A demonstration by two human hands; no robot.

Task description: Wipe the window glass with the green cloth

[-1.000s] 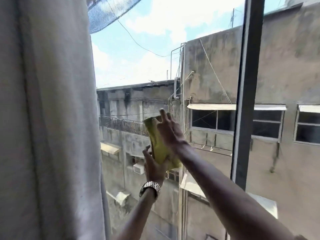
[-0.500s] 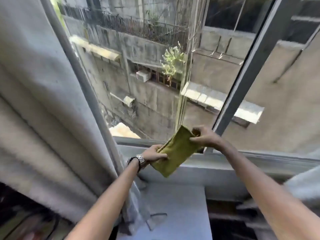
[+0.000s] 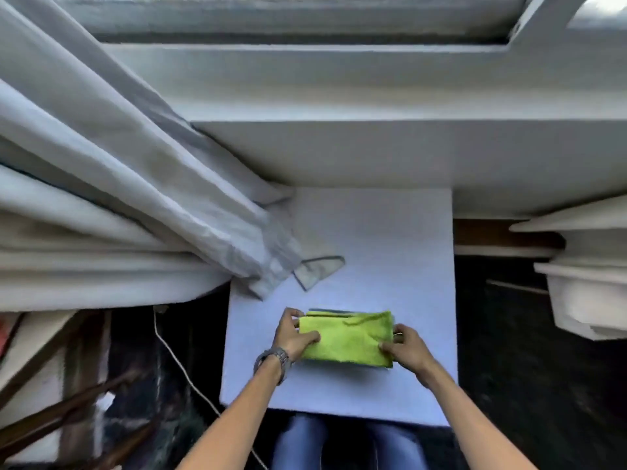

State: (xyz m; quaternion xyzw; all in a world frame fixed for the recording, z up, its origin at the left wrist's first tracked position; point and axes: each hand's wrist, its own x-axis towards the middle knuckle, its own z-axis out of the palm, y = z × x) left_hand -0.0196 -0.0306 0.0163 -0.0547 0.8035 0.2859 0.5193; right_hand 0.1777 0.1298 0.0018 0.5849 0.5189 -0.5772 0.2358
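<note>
green cloth (image 3: 346, 339): folded, lower centre on white table (image 3: 390, 239) | left hand (image 3: 294, 335): pinches left edge | right hand (image 3: 405, 347): pinches right edge | curtain (image 3: 118, 205): overlaps table's upper-left corner | table bare toward sill

Window glass (image 3: 597, 11) barely in shot, just a sliver at the top edge, the rest cut off. Both forearms run out of the bottom edge. The left hand (image 3: 293, 337) covers the green cloth (image 3: 349, 337) at its left end, the right hand (image 3: 405, 346) its right edge. Something darker lies under the cloth, only thin edges peeking out; can't tell what. Curtain (image 3: 101, 198) cropped at left, hiding that corner of the worktop (image 3: 390, 249).
</note>
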